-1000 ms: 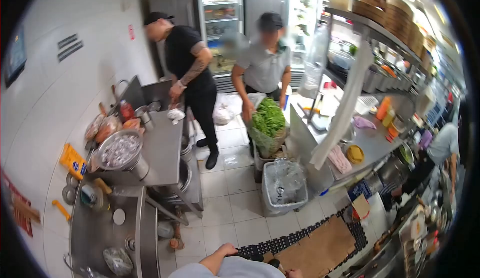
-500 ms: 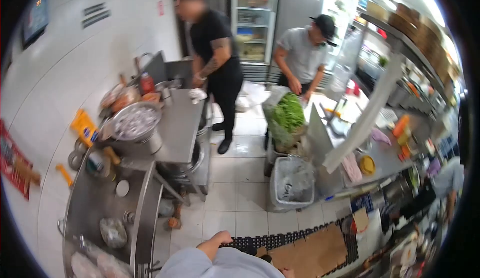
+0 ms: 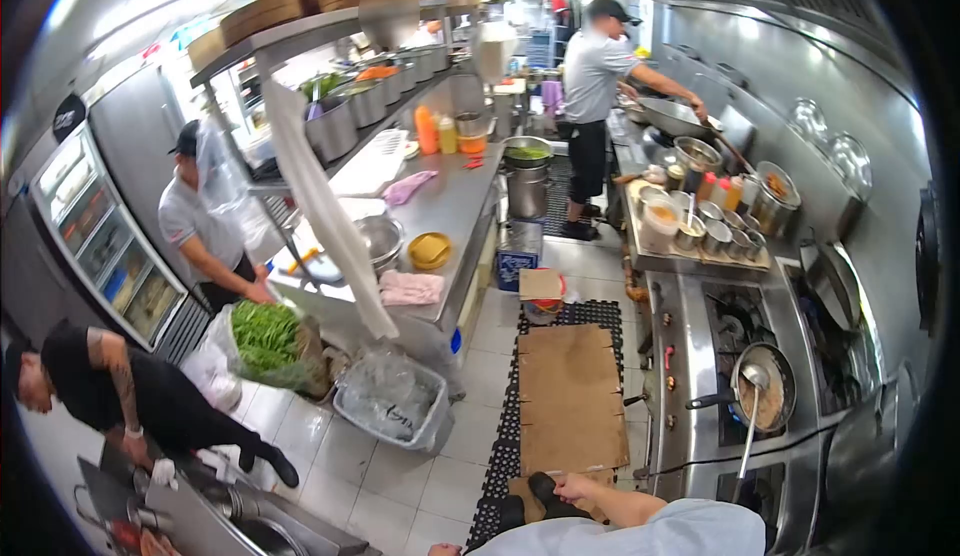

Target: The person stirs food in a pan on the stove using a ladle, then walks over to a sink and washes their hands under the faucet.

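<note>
At the bottom edge, my right hand (image 3: 573, 488) hangs low over the cardboard and dark shoes (image 3: 543, 491), its fingers curled; whether anything is in it is too small to tell. Only a small part of my left hand (image 3: 444, 550) shows at the bottom edge, and its fingers are hidden. To the right of my right hand, a pan (image 3: 779, 418) sits on a stove burner with brown food inside. A metal ladle (image 3: 748, 434) rests in the pan, its long handle reaching toward my right sleeve. Neither hand touches the pan or ladle.
Brown cardboard (image 3: 572, 386) lies on a black mat. Left of it stand a grey bin (image 3: 440, 426) of plastic and a bag of greens (image 3: 265, 341). One co-worker (image 3: 200, 226) is by the greens, another (image 3: 85, 376) at lower left, a third (image 3: 592, 76) at the far stove.
The view has swung right, from the sink side to the stove, bringing the pan and ladle into sight. My left hand has moved mostly out of frame, and my right forearm now shows.
</note>
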The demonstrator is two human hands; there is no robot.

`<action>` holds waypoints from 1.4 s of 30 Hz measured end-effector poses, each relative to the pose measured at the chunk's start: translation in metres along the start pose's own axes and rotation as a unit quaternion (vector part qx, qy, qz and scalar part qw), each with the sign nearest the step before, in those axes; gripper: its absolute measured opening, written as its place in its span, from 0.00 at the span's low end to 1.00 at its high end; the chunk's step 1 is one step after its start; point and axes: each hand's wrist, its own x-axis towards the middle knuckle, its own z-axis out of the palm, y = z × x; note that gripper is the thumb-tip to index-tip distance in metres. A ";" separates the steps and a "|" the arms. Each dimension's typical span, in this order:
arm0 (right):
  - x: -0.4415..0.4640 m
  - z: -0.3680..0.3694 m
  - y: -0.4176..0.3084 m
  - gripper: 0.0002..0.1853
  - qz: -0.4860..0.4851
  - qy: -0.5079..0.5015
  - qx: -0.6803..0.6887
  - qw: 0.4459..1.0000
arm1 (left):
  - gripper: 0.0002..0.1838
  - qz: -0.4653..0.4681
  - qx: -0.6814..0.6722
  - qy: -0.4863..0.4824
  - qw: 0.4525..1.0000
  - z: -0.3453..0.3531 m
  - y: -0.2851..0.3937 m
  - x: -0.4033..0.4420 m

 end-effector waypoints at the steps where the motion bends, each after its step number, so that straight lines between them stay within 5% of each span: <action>1: -0.003 0.001 0.006 0.12 0.012 -0.005 0.009 1.000 | 0.13 0.004 -0.009 -0.003 1.000 -0.003 0.003 0.007; 12: -0.017 0.001 0.036 0.12 0.063 0.004 -0.032 0.997 | 0.10 0.020 -0.070 -0.007 0.997 -0.004 0.024 0.036; 14: -0.006 0.000 0.029 0.12 0.042 -0.025 -0.055 0.997 | 0.21 0.069 -0.022 0.006 0.997 0.003 0.026 0.023; 16: 0.013 0.005 0.031 0.11 0.047 -0.008 0.033 0.998 | 0.17 0.055 0.014 -0.013 0.998 0.002 0.023 0.015; 19: 0.028 -0.003 0.013 0.10 0.037 -0.047 0.015 0.998 | 0.15 0.002 -0.072 0.016 0.997 0.000 0.023 -0.013; 24: 0.050 -0.004 -0.012 0.10 0.005 -0.069 -0.019 0.997 | 0.19 0.015 0.011 0.043 0.999 0.007 -0.015 -0.023; 32: 0.059 -0.002 -0.036 0.10 0.010 -0.113 -0.045 0.993 | 0.20 -0.105 -0.055 0.042 0.992 0.012 -0.028 -0.049; 39: 0.055 0.001 -0.053 0.10 -0.003 -0.115 -0.089 0.989 | 0.15 -0.035 -0.009 0.074 0.997 0.038 -0.041 -0.031; 42: 0.055 0.006 -0.059 0.10 0.004 -0.107 -0.098 0.989 | 0.12 -0.072 -0.092 0.075 0.990 0.027 -0.029 -0.049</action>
